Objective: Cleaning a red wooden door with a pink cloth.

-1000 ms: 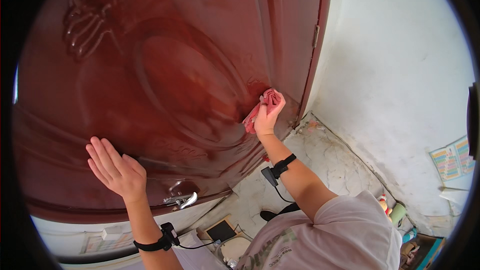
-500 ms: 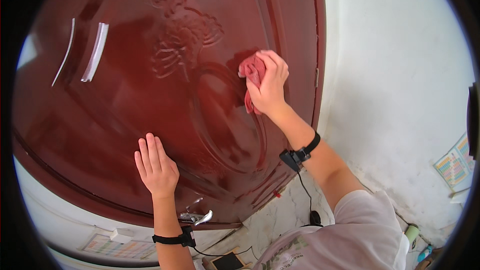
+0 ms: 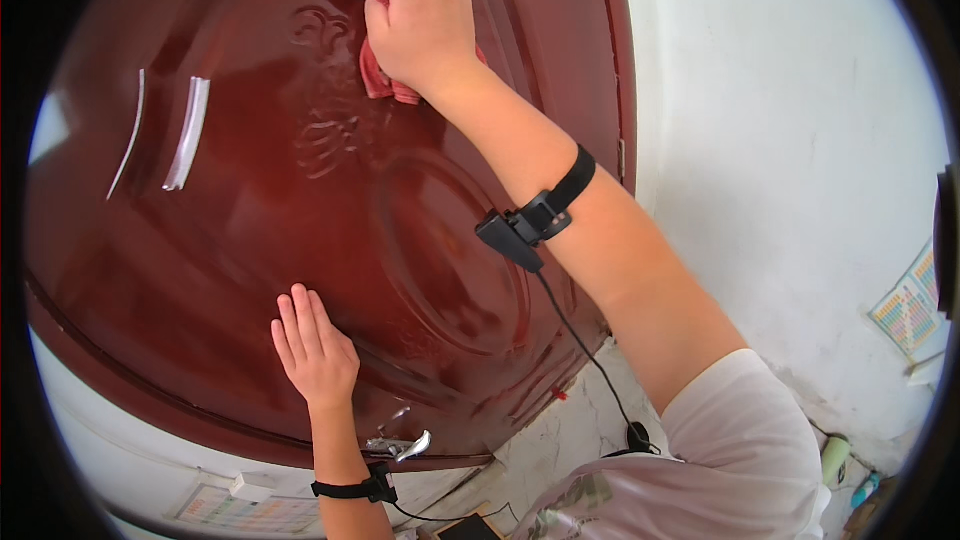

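Observation:
A glossy dark red-brown door (image 3: 270, 220) with carved raised patterns fills most of the view. My right hand (image 3: 425, 15) is closed over a crumpled red cloth (image 3: 375, 75) and presses it on the upper part of the door, beside the carved flower design (image 3: 325, 140). Folds of the cloth stick out on both sides of the fingers. My left hand (image 3: 318, 348) lies flat on the door lower down, fingers stretched out and holding nothing. Just right of the left forearm is the silver door handle (image 3: 410, 446). Each arm wears a black strap with a small device.
A white wall (image 3: 770, 130) runs along the door's right side, with a colourful chart (image 3: 910, 310) on it. Another chart (image 3: 245, 510) is at lower left. A black cable (image 3: 590, 355) hangs from the right arm's device. A green rolled object (image 3: 834, 460) lies at lower right.
My right hand has moved up and to the left across the door with the red cloth, from beside the oval carving. The left hand stays flat in nearly the same place.

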`<state>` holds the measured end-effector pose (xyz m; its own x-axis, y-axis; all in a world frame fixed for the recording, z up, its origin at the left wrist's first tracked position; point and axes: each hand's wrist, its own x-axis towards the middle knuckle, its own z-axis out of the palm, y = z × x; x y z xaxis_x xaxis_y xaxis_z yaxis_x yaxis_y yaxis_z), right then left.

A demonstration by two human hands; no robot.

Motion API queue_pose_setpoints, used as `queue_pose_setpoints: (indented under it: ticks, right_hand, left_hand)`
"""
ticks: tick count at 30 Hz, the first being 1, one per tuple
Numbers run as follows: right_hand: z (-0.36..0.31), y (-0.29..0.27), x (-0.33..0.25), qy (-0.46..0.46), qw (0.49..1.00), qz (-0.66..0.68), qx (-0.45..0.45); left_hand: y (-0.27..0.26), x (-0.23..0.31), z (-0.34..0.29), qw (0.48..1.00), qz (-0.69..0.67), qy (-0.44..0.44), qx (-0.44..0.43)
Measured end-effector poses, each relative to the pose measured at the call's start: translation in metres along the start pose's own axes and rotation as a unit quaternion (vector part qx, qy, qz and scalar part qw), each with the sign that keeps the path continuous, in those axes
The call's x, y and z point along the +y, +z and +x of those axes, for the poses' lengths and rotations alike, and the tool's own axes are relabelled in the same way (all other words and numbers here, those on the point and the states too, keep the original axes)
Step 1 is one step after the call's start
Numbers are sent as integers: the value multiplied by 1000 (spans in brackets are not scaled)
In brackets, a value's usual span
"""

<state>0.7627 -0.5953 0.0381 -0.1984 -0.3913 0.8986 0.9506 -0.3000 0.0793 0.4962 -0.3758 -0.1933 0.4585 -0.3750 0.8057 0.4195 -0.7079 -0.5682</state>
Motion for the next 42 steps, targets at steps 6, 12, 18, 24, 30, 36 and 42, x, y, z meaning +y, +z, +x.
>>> queue_pose_setpoints:
  ticks: [6,12,18,24,30,36,42]
  right_hand:
    - [-39,-26,16,100,995,-7,3]
    - [-54,-42,13,145,981,-128,-8]
    - [-60,-42,23,199,973,-112,-13]
    - [-71,-50,34,291,945,-152,11]
    - [-113,-80,29,329,929,-168,-23]
    - [-176,-107,16,349,920,-177,-25]
    - [-244,-138,10,359,919,-163,-24]
  left_hand:
    - [0,2,5,1000,-8,-8,-4]
    - [0,-2,2,1000,-5,-6,-2]
    - [0,-1,0,1000,-9,3,-7]
    - [-1,-2,0,1000,-8,-4,-3]
    - [1,0,0,1000,-13,-4,-12]
    - [-1,-1,3,1000,-5,-2,3]
    - [0,-1,1,1000,-15,-2,-10]
